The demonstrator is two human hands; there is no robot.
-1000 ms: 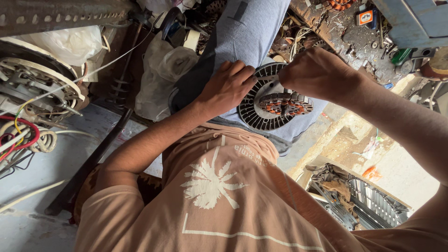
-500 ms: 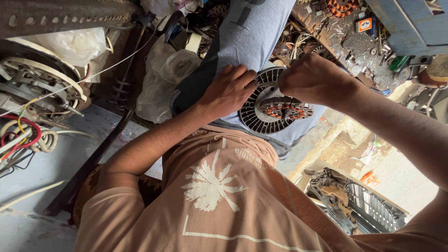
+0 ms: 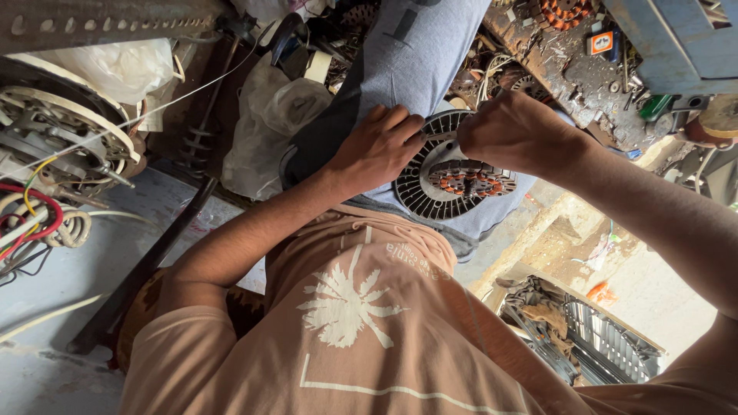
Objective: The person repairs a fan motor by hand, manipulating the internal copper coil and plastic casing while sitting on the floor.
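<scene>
A round ribbed black motor housing [image 3: 430, 201] with copper windings [image 3: 470, 181] in its middle lies on my lap, on grey-blue trousers [image 3: 419, 54]. My left hand [image 3: 377, 150] rests on the housing's left rim, fingers curled over the edge. At the upper rim my right hand [image 3: 513, 131] is closed in a fist, touching the housing. A short pale piece shows between the two hands; what it is stays hidden. My peach shirt [image 3: 346, 323] with a palm print fills the lower view.
A large motor with red, yellow and white wires [image 3: 31, 207] sits at the left. White plastic bags [image 3: 265, 115] lie beside my leg. A cluttered bench with parts [image 3: 584, 61] is at upper right. A metal grille [image 3: 607, 346] lies at lower right.
My right hand has moved left along the housing's rim, closer to my left hand. The left hand keeps its place on the rim.
</scene>
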